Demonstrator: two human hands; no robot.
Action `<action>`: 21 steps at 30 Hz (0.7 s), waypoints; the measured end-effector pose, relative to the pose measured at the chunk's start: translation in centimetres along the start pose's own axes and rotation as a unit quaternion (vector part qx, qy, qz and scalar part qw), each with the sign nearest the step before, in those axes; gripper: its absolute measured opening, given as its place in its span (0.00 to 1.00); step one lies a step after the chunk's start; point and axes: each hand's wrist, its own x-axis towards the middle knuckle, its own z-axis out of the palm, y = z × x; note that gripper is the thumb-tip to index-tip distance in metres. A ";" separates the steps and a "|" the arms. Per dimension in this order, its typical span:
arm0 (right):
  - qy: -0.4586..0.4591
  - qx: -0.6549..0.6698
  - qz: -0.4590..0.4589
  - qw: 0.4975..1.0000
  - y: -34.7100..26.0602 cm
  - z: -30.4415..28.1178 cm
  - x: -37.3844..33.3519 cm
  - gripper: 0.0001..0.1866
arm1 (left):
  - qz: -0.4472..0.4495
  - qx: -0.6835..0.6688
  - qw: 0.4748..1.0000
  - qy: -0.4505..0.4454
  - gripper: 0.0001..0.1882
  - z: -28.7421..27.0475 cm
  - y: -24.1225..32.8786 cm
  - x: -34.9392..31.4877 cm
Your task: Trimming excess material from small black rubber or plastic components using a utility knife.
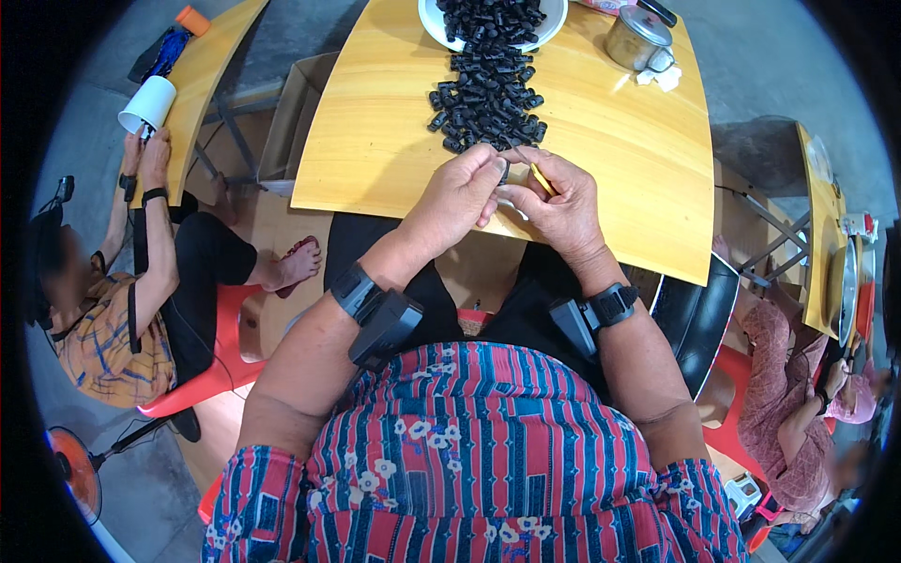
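Both my hands meet at the near edge of the yellow wooden table [375, 122]. Pinched in the fingers of my left hand [453, 199] is a small black plastic part [505, 172], mostly covered by the fingertips. My right hand [563, 205] is closed round a thin tool with a yellow handle [542, 179], its tip close to that part; the kind of tool is too small to make out. Just beyond my fingers lies a heap of similar black plastic parts [486, 94], which runs back into a white bowl [434, 26] at the far edge.
A lidded metal pot [633, 47] stands at the far right of the table, with crumpled white tissue [667, 79] beside it. Left of the table is a cardboard box [293, 122]. Co-workers sit at other tables on both sides; the left one holds a white container [148, 101].
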 end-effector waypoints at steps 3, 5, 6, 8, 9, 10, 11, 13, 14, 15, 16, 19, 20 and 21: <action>0.009 0.019 -0.015 1.000 0.2 0.3 0.0 0.21 | 0.007 -0.063 0.998 0.008 0.10 0.0 -0.6 0.1; 0.009 0.036 0.004 0.999 -0.5 0.0 -0.1 0.17 | 0.002 -0.138 0.990 0.016 0.10 -0.2 -1.1 0.2; 0.009 0.051 0.024 0.998 -0.9 -0.2 -0.1 0.14 | 0.000 -0.189 0.982 0.023 0.10 -0.2 -1.2 0.2; -0.005 0.041 0.000 0.999 -0.1 -0.5 -0.1 0.13 | -0.001 -0.240 0.970 0.030 0.09 -0.4 -1.4 0.3; -0.021 0.031 -0.023 0.999 0.0 -0.6 0.0 0.13 | 0.001 -0.260 0.966 0.020 0.09 -0.6 -1.5 0.3; -0.016 0.007 -0.046 0.999 -0.1 -0.3 0.0 0.13 | 0.002 -0.279 0.960 0.010 0.09 -0.7 -1.5 0.4; -0.016 0.008 -0.046 0.999 -0.3 -0.2 0.0 0.13 | 0.002 -0.279 0.960 0.011 0.09 -0.7 -1.6 0.4; -0.048 -0.115 -0.054 0.991 -0.5 0.0 -0.1 0.12 | -0.013 -0.274 0.961 0.016 0.08 -0.7 -1.5 0.3; -0.048 -0.115 -0.054 0.991 -0.6 0.0 0.0 0.12 | -0.013 -0.274 0.961 0.016 0.08 -0.8 -1.5 0.3; -0.046 -0.120 -0.056 0.990 -0.8 0.1 0.0 0.13 | -0.010 -0.272 0.962 0.014 0.08 -0.8 -1.5 0.3; -0.043 -0.124 -0.058 0.990 -0.9 0.2 0.0 0.14 | -0.008 -0.270 0.963 0.012 0.08 -0.8 -1.5 0.2; -0.054 -0.173 -0.060 0.982 -1.0 0.4 0.1 0.16 | -0.002 -0.260 0.966 0.006 0.07 -1.0 -1.8 0.2; -0.055 -0.173 -0.060 0.982 -1.1 0.4 0.1 0.16 | -0.003 -0.261 0.965 0.006 0.07 -1.1 -1.9 0.2; -0.056 -0.175 -0.058 0.981 -1.1 0.5 0.1 0.16 | -0.004 -0.260 0.966 0.001 0.07 -1.1 -1.7 0.1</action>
